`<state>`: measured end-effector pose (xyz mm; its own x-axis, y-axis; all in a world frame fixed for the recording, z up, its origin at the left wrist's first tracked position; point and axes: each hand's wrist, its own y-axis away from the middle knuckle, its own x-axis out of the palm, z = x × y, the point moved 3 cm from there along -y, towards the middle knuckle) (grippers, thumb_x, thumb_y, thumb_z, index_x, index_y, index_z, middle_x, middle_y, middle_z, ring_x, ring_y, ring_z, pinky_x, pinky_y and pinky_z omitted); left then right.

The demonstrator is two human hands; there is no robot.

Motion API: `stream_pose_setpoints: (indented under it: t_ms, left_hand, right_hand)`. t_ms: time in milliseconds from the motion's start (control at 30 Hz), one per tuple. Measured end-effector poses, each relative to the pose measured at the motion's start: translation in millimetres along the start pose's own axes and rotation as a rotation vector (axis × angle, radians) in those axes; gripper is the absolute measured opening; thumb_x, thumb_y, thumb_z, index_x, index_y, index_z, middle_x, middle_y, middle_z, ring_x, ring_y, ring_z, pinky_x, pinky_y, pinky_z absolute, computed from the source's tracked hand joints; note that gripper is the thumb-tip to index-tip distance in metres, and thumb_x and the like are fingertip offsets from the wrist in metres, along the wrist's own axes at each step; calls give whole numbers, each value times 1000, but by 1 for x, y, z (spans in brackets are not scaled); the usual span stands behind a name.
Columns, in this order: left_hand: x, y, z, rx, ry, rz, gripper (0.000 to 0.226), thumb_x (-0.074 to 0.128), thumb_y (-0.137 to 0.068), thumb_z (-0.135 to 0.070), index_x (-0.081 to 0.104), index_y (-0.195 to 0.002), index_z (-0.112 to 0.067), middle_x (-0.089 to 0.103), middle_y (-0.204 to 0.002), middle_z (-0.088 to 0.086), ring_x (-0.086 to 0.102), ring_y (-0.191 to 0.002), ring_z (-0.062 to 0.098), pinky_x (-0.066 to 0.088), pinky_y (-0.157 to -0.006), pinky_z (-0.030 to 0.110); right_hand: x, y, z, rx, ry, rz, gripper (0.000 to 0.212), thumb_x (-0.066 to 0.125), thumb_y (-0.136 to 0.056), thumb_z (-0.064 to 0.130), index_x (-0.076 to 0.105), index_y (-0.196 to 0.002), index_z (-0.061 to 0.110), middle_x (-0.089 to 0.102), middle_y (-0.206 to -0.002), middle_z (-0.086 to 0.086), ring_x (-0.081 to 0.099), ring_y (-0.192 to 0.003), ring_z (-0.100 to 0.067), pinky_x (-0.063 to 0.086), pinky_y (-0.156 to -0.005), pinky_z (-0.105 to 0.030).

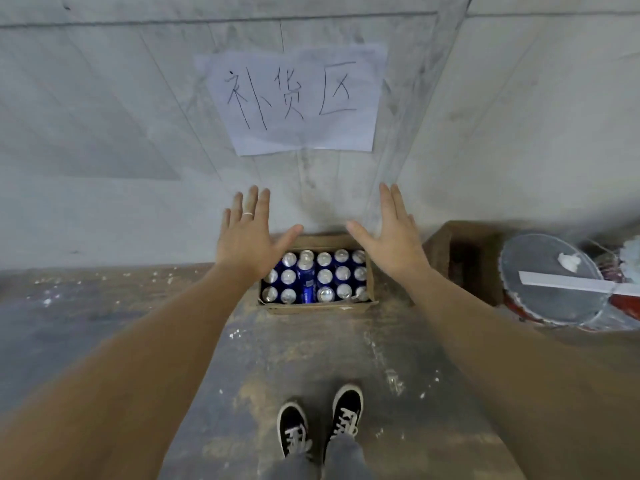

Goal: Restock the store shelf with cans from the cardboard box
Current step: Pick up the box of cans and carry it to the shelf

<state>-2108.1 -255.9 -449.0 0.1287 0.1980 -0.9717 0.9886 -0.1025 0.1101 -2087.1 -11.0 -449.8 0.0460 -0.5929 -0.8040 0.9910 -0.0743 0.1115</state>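
Observation:
An open cardboard box (pixel 313 308) sits on the floor against the wall, filled with several upright blue cans (pixel 325 276) showing silver tops; one blue can (pixel 307 279) lies on its side across them. My left hand (pixel 246 237) hovers over the box's left side, fingers spread and straight, a ring on one finger. My right hand (pixel 389 235) is stretched out over the box's right side, palm down, fingers straight. Neither hand holds anything. No shelf is in view.
A paper sign (pixel 294 98) with handwritten characters is stuck on the grey wall above the box. To the right stand a brown wooden crate (pixel 460 261) and a red bucket with a round lid (pixel 550 278) carrying a white strip. My shoes (pixel 320 420) stand on the dusty floor.

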Motion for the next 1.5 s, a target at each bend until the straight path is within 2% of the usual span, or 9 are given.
stream_pose_setpoints:
  t_ms: [300,467,700,833,933,1133,1267,1400,1500]
  left_hand:
    - [172,-56,33,-33,15,154,92,28,-92,-75,10,-159,-15,6,-167,7,0,-154,29,9,-124,47]
    - [260,-88,62,-75,15,215,98,22,-88,-79,10,-159,-13,8,-167,8,2,-154,30,11,-124,49]
    - [352,-112,102,-283,-28,258,92,27,-95,-71,3,-159,-10,0,-167,11,-4,-153,30,6,-124,49]
    - [379,-120,117,-410,-10,272,93,31,-96,-69,-1,-159,-7,-4,-167,14,-1,-153,34,9,-123,48]
    - [388,-125,120,-448,-2,249,93,40,-96,-63,2,-158,-4,-2,-166,18,10,-151,39,22,-120,49]
    - [393,-141,121,-392,56,179,77,59,-96,-33,16,-154,-7,29,-154,19,42,-131,41,46,-95,55]
    - [400,-145,139,-553,137,176,55,54,-94,-21,30,-141,-6,46,-139,22,57,-108,48,41,-72,47]
    - [405,-146,163,-720,148,231,37,55,-91,-17,39,-121,-3,56,-121,24,58,-104,49,39,-74,46]
    - [410,-151,173,-745,144,259,31,54,-88,-14,44,-115,-3,61,-111,23,59,-101,45,44,-76,46]
  right_hand:
    - [154,-47,-75,82,-29,115,90,52,-92,61,7,-159,22,0,-167,-3,4,-153,-23,11,-123,-48]
    - [225,-79,-131,184,-13,151,93,52,-91,62,4,-159,22,-2,-167,-3,4,-153,-21,7,-123,-50]
    - [298,-118,-191,334,77,120,96,46,-90,69,1,-159,19,-3,-167,-7,3,-153,-25,10,-121,-53]
    - [322,-130,-213,429,146,89,94,48,-93,65,0,-159,18,-3,-166,-9,3,-153,-29,10,-121,-53]
    - [330,-133,-226,498,156,70,93,52,-94,59,2,-158,15,3,-165,-14,12,-150,-36,22,-119,-53]
    - [345,-140,-231,598,109,20,80,59,-95,33,12,-156,13,31,-153,-17,34,-137,-38,39,-105,-51]
    - [353,-145,-234,637,162,39,61,58,-94,19,29,-145,7,38,-144,-19,40,-129,-38,42,-97,-49]
    - [353,-148,-245,757,179,43,48,62,-91,17,38,-130,5,43,-137,-20,44,-124,-39,44,-92,-49]
    - [354,-151,-253,846,158,41,41,57,-94,21,40,-127,4,48,-132,-21,49,-120,-41,45,-91,-50]
